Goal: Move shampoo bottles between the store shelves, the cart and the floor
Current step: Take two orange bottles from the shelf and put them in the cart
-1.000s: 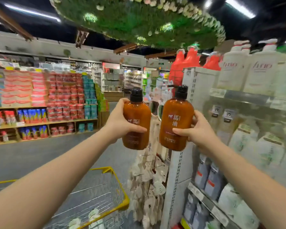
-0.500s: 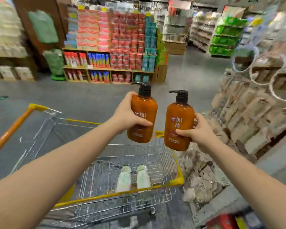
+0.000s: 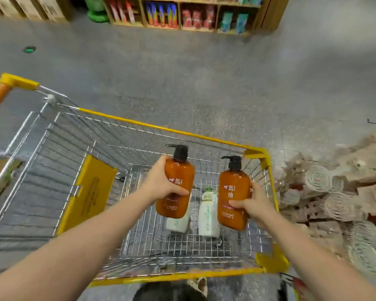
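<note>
Two amber pump bottles (image 3: 179, 179) of shampoo, likely full, heavy and slick-walled, hang upright over the yellow-rimmed cart (image 3: 161, 127), the left hand (image 3: 161, 187) and right hand (image 3: 254, 204) each wrapping fingers and thumb round a rigid waist.

Two white bottles (image 3: 208, 216) lie flat in the wire cart (image 3: 161, 127).

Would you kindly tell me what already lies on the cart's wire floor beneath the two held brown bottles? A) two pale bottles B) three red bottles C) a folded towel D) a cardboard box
A: two pale bottles lie side by side on the wire floor of the cart, below the left brown bottle in the left hand and the right brown bottle in the right hand.
</note>
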Demonstrator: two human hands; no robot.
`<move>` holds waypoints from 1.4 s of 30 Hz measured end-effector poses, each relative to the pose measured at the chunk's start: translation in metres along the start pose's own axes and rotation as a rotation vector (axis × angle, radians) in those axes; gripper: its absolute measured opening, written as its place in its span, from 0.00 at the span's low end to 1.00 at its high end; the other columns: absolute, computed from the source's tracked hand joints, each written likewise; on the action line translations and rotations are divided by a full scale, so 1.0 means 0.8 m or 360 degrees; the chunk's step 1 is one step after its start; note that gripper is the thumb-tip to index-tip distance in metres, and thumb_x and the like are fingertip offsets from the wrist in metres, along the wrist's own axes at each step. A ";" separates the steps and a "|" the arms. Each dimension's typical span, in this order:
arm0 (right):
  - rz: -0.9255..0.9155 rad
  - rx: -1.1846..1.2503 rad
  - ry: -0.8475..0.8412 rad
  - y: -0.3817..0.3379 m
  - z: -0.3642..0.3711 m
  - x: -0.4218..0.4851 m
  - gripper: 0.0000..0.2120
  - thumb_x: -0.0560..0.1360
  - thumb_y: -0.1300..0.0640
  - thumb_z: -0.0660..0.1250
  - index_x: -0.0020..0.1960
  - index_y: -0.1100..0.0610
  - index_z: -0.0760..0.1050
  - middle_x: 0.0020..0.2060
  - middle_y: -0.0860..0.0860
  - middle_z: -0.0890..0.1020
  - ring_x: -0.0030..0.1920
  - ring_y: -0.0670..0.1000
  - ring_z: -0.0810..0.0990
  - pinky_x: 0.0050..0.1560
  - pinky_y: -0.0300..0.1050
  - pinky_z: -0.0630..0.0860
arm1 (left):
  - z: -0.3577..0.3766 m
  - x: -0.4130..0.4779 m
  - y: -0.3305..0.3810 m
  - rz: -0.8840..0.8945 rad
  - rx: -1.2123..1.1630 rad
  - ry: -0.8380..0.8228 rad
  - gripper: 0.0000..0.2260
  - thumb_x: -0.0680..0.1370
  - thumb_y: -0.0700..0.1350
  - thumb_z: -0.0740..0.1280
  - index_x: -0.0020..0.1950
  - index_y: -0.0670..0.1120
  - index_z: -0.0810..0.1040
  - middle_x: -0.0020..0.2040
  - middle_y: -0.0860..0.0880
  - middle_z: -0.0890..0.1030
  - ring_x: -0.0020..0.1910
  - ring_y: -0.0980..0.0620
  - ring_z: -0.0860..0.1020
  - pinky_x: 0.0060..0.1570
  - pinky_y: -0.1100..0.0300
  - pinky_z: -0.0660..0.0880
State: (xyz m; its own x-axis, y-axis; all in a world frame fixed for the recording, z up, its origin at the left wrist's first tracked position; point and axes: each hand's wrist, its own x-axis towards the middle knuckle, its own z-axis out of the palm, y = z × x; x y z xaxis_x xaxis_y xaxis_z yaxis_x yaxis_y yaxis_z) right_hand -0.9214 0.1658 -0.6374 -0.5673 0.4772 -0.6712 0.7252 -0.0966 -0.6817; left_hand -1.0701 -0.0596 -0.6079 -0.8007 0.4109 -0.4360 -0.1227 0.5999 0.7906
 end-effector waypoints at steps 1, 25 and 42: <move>0.0071 -0.0062 0.0009 0.013 0.007 0.015 0.35 0.60 0.66 0.80 0.60 0.52 0.65 0.54 0.53 0.78 0.54 0.57 0.78 0.56 0.63 0.76 | 0.009 0.015 -0.021 -0.0063 0.0006 -0.0037 0.44 0.52 0.45 0.84 0.61 0.56 0.64 0.55 0.51 0.77 0.53 0.48 0.78 0.55 0.43 0.76; 0.0651 -0.0792 0.0131 0.181 0.083 0.198 0.35 0.67 0.58 0.76 0.67 0.59 0.60 0.57 0.57 0.75 0.58 0.58 0.76 0.58 0.53 0.72 | 0.224 0.177 -0.208 -0.0652 0.0701 -0.0218 0.46 0.54 0.60 0.81 0.63 0.45 0.64 0.57 0.47 0.71 0.59 0.46 0.70 0.58 0.47 0.73; 0.0462 -0.0452 0.0280 0.082 0.048 0.090 0.20 0.74 0.58 0.69 0.64 0.58 0.70 0.52 0.55 0.80 0.49 0.55 0.81 0.49 0.47 0.79 | 0.141 0.134 -0.091 -0.0088 0.0924 -0.0560 0.15 0.74 0.45 0.70 0.58 0.42 0.73 0.37 0.54 0.74 0.32 0.57 0.74 0.26 0.69 0.66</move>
State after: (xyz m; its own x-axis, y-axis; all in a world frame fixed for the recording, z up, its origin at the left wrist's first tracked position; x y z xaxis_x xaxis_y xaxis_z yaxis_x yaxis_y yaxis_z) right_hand -0.9297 0.1602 -0.7422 -0.2670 0.6095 -0.7465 0.9371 -0.0165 -0.3487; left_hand -1.0806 0.0184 -0.7608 -0.5516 0.5092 -0.6607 0.2555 0.8571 0.4473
